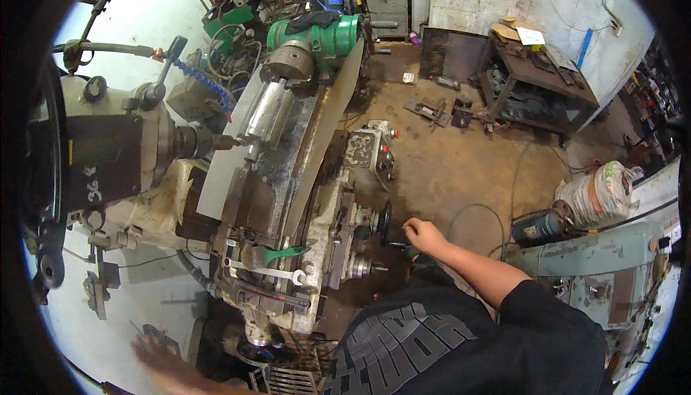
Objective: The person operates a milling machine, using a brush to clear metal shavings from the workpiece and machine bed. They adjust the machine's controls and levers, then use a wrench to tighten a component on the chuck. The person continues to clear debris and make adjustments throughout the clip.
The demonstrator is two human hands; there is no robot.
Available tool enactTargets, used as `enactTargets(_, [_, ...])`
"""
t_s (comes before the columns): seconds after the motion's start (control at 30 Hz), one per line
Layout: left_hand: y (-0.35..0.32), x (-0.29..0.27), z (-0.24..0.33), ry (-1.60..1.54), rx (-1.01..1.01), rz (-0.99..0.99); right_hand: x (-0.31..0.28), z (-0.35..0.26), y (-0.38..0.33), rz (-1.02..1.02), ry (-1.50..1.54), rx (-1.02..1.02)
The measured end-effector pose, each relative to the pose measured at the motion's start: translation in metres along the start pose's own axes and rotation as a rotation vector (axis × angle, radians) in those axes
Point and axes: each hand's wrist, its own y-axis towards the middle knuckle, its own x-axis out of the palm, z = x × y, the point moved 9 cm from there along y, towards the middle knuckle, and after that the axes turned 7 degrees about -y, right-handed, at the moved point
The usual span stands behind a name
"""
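My right hand point(426, 237) is closed beside the dark handwheel point(385, 222) of a milling machine; what its curled fingers hold, if anything, is hidden. My left hand point(155, 353) is low at the left, slightly blurred, with its fingers apart and nothing visible in them. A shiny metal cylinder point(269, 116) with lengthwise steps extends from a round chuck point(287, 62) on a green dividing head point(338, 36). From the left, the machine's spindle point(188, 142) points a cutting tool at the cylinder. A green-handled brush point(277, 255) and an open-ended wrench point(268, 273) lie at the table's near end.
Beyond my right hand stands a control box point(363, 149) with red buttons. A metal workbench point(540, 78) holding papers and parts is at the far right. A grey-green machine point(590, 273), a white sack point(597, 193) and a blue cylinder point(536, 228) stand at my right.
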Motion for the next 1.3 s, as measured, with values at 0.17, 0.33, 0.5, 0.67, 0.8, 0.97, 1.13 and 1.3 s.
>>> enactTargets(0.17, [-0.04, 0.011, 0.111, -0.171, 0.347, -0.097, -0.009, 0.081, 0.043, -0.113, 0.061, 0.255])
enactTargets(0.33, [-0.069, 0.035, 0.162, -0.004, 0.258, -0.107, -0.029, 0.079, 0.116, -0.022, 0.014, 0.063])
enactTargets(0.5, [-0.089, 0.045, 0.192, 0.379, 0.34, -0.048, -0.024, 0.087, 0.191, -0.073, 0.105, 0.038])
enactTargets(0.67, [-0.079, 0.026, 0.194, 0.635, 0.251, 0.187, -0.012, 0.076, 0.254, -0.063, 0.096, -0.122])
enactTargets(0.8, [-0.074, 0.014, 0.188, 0.517, 0.068, 0.371, -0.023, 0.055, 0.277, -0.008, 0.11, -0.184])
enactTargets(0.97, [-0.082, 0.033, 0.191, 0.537, 0.153, 0.444, -0.058, 0.018, 0.282, 0.009, 0.127, -0.131])
enactTargets(1.13, [-0.09, 0.054, 0.192, 0.564, 0.236, 0.397, -0.083, -0.025, 0.283, 0.178, 0.103, -0.289])
enactTargets(1.3, [-0.093, 0.064, 0.193, 0.578, 0.17, 0.333, -0.083, -0.013, 0.29, 0.166, 0.186, -0.266])
